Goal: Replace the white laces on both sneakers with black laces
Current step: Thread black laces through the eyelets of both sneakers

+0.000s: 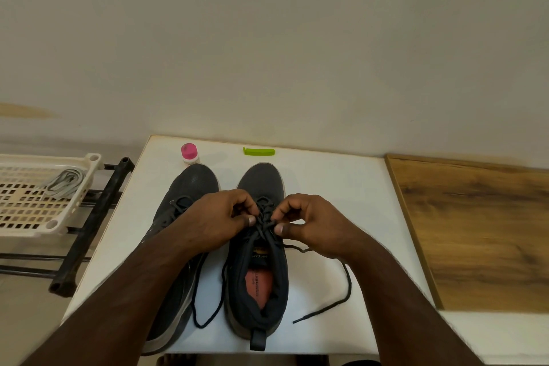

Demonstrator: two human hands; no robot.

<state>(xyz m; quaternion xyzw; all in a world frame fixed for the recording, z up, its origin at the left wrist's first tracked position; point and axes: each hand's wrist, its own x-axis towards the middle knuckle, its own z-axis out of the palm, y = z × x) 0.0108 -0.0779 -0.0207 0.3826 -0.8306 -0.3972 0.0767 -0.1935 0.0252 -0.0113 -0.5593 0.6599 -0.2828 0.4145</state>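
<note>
Looking down from the head camera, the view took in a white desk standing against a pale wall. At the far edge of the desk stood a small jar with a pink lid, and a green plastic clip lay a little to its right. A wooden board lay on the right part of the desk, well apart from the shoes. To the left of the desk, a cream plastic basket rested on a black metal rack, and the grey-white laces lay bundled inside the basket.

Both forearms reached in from the bottom of the picture, and the left one covered much of the left sneaker.

The two sneakers were dark grey and stood side by side on the desk, with the toes pointing to the wall. The right sneaker had a reddish insole and a pull tab at the heel. The left hand and the right hand met over its upper eyelets. Each hand pinched the black lace between thumb and curled fingers. One free end of this lace trailed on the desk to the right of the shoe, and another loop hung between the two sneakers. The left sneaker showed dark lacing near its toe.
</note>
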